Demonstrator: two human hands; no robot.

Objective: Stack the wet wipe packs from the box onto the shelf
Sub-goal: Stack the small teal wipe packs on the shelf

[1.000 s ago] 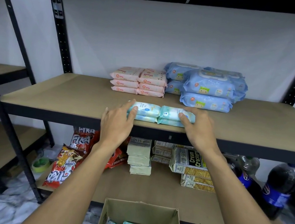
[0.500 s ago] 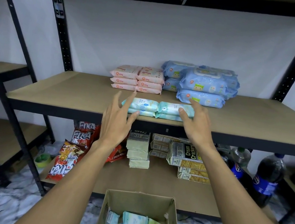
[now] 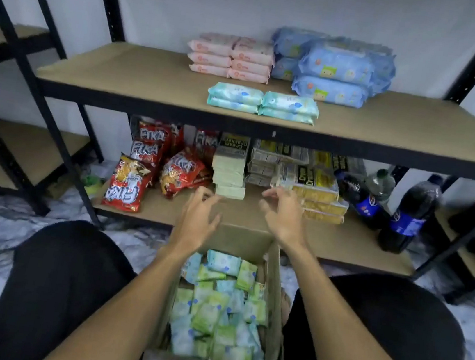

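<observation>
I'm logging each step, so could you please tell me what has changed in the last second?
Both hands let go of the teal packs and dropped back: left hand and right hand now hover empty above the box. The packs stayed on the shelf.

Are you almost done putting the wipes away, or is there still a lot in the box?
Only a little is done. Four teal wipe packs sit on the shelf in two neat stacks of two, in front of the pink packs and blue packs. The left hand and right hand are both empty, hovering above the box. Most of the job is left: the box looks full of packs.
</observation>
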